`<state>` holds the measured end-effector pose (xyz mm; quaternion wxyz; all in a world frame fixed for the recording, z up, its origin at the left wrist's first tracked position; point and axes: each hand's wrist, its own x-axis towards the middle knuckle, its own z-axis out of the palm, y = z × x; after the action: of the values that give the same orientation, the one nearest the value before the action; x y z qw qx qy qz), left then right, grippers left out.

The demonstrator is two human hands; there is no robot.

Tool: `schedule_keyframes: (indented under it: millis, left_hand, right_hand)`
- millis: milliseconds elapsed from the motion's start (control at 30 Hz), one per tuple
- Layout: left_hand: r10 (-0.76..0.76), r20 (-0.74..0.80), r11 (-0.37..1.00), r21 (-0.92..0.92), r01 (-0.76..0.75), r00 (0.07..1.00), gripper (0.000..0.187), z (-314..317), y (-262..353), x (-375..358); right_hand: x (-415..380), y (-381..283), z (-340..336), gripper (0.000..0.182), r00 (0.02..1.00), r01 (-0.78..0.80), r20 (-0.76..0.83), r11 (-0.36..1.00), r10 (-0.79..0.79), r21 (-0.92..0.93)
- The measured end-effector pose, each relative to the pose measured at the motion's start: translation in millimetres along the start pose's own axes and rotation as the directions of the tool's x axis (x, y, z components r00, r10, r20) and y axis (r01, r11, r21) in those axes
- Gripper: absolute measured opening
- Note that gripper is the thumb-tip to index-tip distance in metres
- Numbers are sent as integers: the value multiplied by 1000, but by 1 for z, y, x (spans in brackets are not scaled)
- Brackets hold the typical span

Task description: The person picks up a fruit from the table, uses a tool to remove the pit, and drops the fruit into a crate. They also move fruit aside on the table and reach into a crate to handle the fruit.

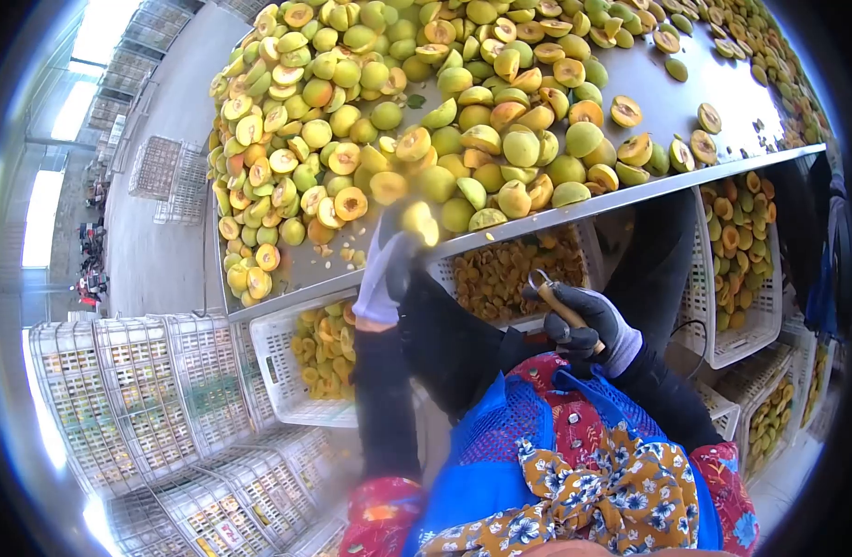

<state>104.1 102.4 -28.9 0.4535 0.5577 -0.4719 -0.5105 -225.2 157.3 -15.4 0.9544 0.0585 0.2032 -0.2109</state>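
My left hand (393,255), in a pale glove with a dark palm, is blurred at the near edge of the metal table (305,271). Its fingers close around a yellow peach half (421,224), also smeared by motion. Close to my body, my right hand (595,327), gloved the same way, grips a pitting tool (563,308) by its wooden handle. A curved metal loop forms the tool's tip, pointing up and left. Halved peaches (521,146) are heaped on the table beyond my hands, several showing orange flesh and pit hollows.
Below the table edge, a white crate (270,376) holds peach pieces, and another container holds small brownish pieces (509,283). A crate of peach halves (769,311) stands to the right. Stacked white crates (138,399) line the lower left. A person's dark clothing (797,213) shows at far right.
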Motion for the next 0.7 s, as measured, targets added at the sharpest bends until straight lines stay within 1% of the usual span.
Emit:
schedule_keyframes:
  millis: [33, 67, 100, 133, 167, 200, 233, 267, 300, 333, 367, 400, 433, 533, 567, 600, 667, 700]
  left_hand:
    - [141, 80, 990, -22, -140, 987, 53, 5, -3, -5]
    - [53, 103, 958, -285, -22, 993, 54, 19, -4, -17]
    - [-36, 124, 846, -524, 96, 992, 55, 39, 12, -29]
    - [-117, 202, 701, -677, 225, 972, 54, 49, 20, -37]
    - [-132, 264, 591, -753, 290, 955, 52, 51, 2, -43]
    - [-163, 246, 624, -725, 293, 955, 52, 61, 4, -46]
    - [-194, 228, 655, -694, 299, 954, 53, 73, 10, -49]
    - [-226, 207, 685, -661, 306, 952, 54, 85, 13, -54]
    - [-216, 156, 722, -639, 265, 964, 45, 95, 12, -61]
    - [-133, 103, 881, -443, 165, 986, 42, 102, 17, -67]
    - [-36, 72, 975, -214, 51, 997, 42, 110, 28, -73]
    - [69, 65, 997, 28, -71, 996, 43, 115, 39, -78]
    - [176, 62, 947, 261, -187, 982, 49, 115, 48, -81]
    - [170, 72, 968, 173, -180, 983, 32, 119, 39, -84]
    - [91, 32, 994, 57, -93, 995, 29, 121, 39, -85]
    - [7, 1, 998, -63, -6, 1000, 30, 125, 40, -85]
    - [-74, -48, 989, -128, 67, 996, 39, 131, 39, -86]
    - [-64, -76, 996, -72, 59, 995, 44, 134, 37, -87]
  right_hand:
    - [-3, 1, 13, 32, 994, 34, -89, 959, -61, -280]
    - [-6, 3, 35, 31, 977, 32, -160, 840, -141, -541]
    - [-5, 6, 49, 30, 951, -2, -204, 652, -235, -759]
    - [-2, 10, 52, 26, 943, -6, -184, 537, -278, -844]
    - [3, 15, 42, 25, 872, 161, 81, 128, -483, -979]
    - [7, 21, 32, 24, 745, 244, 390, -323, -542, -915]
    - [2, 25, 43, 25, 779, 83, 282, -354, -560, -932]
    - [-1, 25, 53, 25, 784, 51, 286, -401, -552, -915]
    - [-2, 23, 63, 25, 789, 20, 289, -448, -542, -894]
    - [-4, 21, 66, 25, 794, -11, 292, -493, -533, -870]
    - [-2, 22, 61, 27, 771, 4, 351, -546, -532, -838]
    - [-4, 22, 60, 27, 779, -1, 351, -561, -520, -828]
    - [-6, 23, 60, 27, 788, -6, 351, -575, -507, -818]
    - [-9, 23, 55, 27, 811, -10, 346, -602, -472, -799]
    - [-9, 23, 53, 27, 818, -9, 343, -608, -462, -794]
    - [-10, 24, 51, 28, 826, -9, 331, -598, -457, -802]
    - [-11, 25, 48, 29, 840, -10, 306, -577, -448, -817]
    - [-12, 26, 48, 28, 849, 0, 274, -518, -453, -855]
